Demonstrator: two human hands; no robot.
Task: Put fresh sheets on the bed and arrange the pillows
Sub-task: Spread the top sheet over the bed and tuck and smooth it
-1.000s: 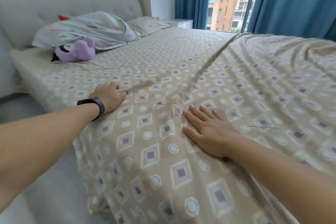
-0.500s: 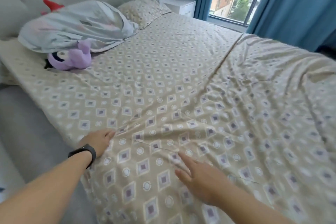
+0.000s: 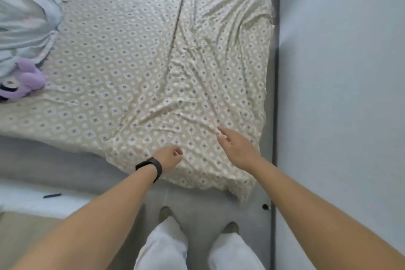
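Since half a second ago my view has tipped sharply down and the window has gone out of frame; both hands have lifted off the cloth near the foot corner. The bed (image 3: 26, 160), its grey side panel showing below the overhang, carries the patterned sheet (image 3: 122, 68), spread flat toward the head and rumpled into ridges toward the foot, where a loose corner hangs over the edge. At far left a pale blue pillow (image 3: 24, 26) is cut off by the frame, and the purple plush toy (image 3: 26, 82) just beside it is half out of view. My right hand (image 3: 237, 149) is released, fingers spread, close over the wrinkles; whether it touches I cannot tell. My left hand (image 3: 169, 156), black wristband (image 3: 153, 165) behind it, is loosely curled on the sheet's edge; motion blur hides whether it pinches any cloth.
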